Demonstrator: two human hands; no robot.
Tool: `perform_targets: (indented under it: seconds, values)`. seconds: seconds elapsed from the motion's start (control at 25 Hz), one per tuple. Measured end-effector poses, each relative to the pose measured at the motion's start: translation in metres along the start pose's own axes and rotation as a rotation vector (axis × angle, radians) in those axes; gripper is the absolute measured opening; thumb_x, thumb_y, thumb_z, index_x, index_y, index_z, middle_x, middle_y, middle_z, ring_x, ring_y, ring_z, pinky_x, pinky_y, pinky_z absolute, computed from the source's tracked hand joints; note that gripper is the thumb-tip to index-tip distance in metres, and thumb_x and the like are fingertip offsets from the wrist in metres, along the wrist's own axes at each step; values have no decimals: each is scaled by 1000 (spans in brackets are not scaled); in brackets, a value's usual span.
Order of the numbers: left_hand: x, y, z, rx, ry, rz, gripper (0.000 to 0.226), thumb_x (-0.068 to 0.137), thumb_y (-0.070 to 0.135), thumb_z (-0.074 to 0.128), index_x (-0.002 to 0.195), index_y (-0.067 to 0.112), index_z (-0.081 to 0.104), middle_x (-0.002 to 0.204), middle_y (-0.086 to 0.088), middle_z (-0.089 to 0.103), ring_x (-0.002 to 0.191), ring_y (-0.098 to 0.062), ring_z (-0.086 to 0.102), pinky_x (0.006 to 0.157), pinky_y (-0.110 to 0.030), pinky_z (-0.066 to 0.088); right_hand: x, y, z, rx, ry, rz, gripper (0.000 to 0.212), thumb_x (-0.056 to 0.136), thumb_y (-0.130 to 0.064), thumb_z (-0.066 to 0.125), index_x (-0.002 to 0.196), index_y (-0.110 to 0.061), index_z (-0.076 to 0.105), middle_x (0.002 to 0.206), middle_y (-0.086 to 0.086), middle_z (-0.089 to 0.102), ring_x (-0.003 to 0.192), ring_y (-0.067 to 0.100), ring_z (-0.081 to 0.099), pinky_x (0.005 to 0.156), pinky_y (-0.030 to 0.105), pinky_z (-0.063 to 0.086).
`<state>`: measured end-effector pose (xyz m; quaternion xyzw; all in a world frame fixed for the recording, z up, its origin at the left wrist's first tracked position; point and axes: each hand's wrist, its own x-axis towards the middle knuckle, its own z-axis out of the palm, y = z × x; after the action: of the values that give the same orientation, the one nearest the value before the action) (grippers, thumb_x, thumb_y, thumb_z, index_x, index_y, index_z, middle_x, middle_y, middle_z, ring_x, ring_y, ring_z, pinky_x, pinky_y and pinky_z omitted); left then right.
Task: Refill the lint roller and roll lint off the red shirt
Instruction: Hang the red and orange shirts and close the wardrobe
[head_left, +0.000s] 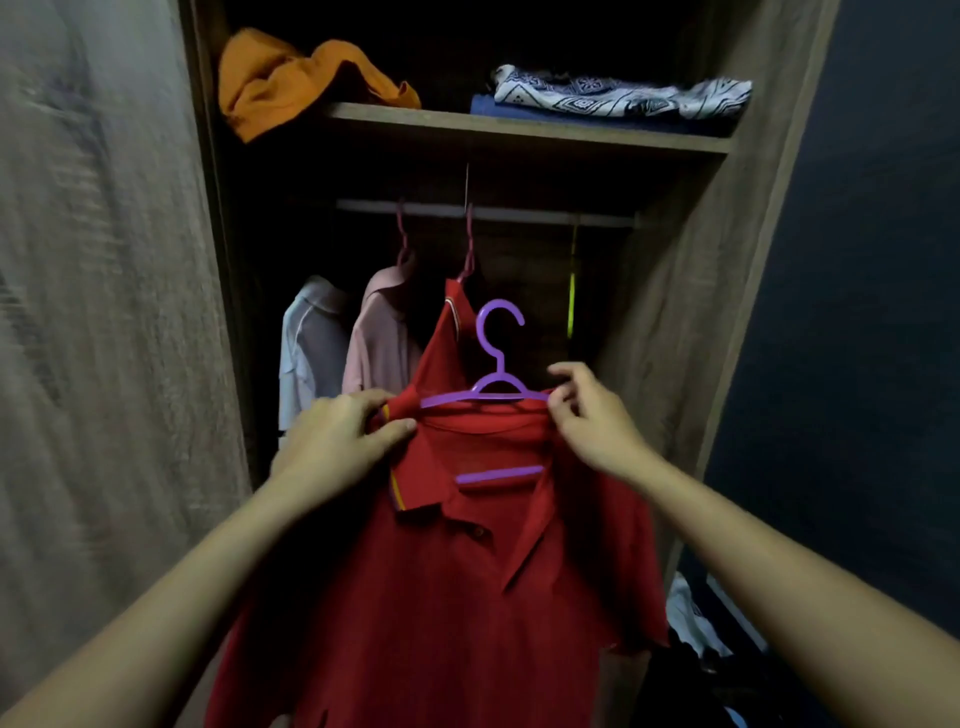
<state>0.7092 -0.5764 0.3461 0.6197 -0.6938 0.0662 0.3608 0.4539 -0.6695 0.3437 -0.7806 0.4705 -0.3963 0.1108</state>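
Note:
A red polo shirt (447, 587) hangs on a purple plastic hanger (493, 379) that I hold up in front of an open wardrobe. My left hand (337, 441) grips the shirt's left shoulder and collar over the hanger's end. My right hand (592, 415) pinches the right shoulder of the shirt at the hanger's other end. The hanger's hook is free and below the rail (483, 212). No lint roller is in view.
On the rail hang a pale blue shirt (309, 348), a pink shirt (382, 343) and another red garment (454, 306). The shelf (524, 127) above carries orange cloth (291, 78) and folded patterned fabric (618, 96). A wardrobe door (93, 312) stands at left.

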Motion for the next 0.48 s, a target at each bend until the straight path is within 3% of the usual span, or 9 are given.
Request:
perform_targets:
  seconds: [0.04,0.12,0.24,0.28,0.36,0.48]
  values:
    - [1,11,8,56,22,-31,25,85,48,58,102,31,65,89,-2,69,93,-28,63,70,-36,44,-3,-15,6,38,-72,29,33,93,-10,48,126,-7,45,87,-2,62,79,13,56,74,22,40]
    - [4,24,21,117,42,-48,33,87,50,53,113,30,60,105,-9,69,103,-35,60,76,-40,46,-7,-40,19,362,-272,228,30,98,-14,39,126,-3,40,90,5,64,65,12,56,61,20,43]
    - [16,34,36,112,37,-55,35,87,51,50,112,28,57,107,-11,68,105,-37,58,78,-40,47,8,-51,27,706,-299,408,22,100,-11,31,106,-6,52,111,11,61,76,9,58,62,16,38]
    - [20,37,40,82,16,-44,37,86,54,49,112,28,57,107,-11,69,105,-37,59,79,-40,48,16,-51,27,775,-262,445,23,98,-9,33,91,-8,55,103,6,63,79,10,58,64,17,37]
    - [28,44,42,17,-42,-27,46,83,62,45,115,30,57,108,-10,69,106,-36,60,84,-43,50,32,-48,27,872,-205,511,27,94,-8,39,71,-13,53,77,0,60,66,8,55,60,18,38]
    - [55,44,34,-16,33,-52,55,84,62,44,122,24,58,115,-6,68,110,-29,61,89,-42,49,53,-44,30,935,-168,547,25,90,-16,50,67,-11,58,52,1,61,44,10,57,43,13,41]
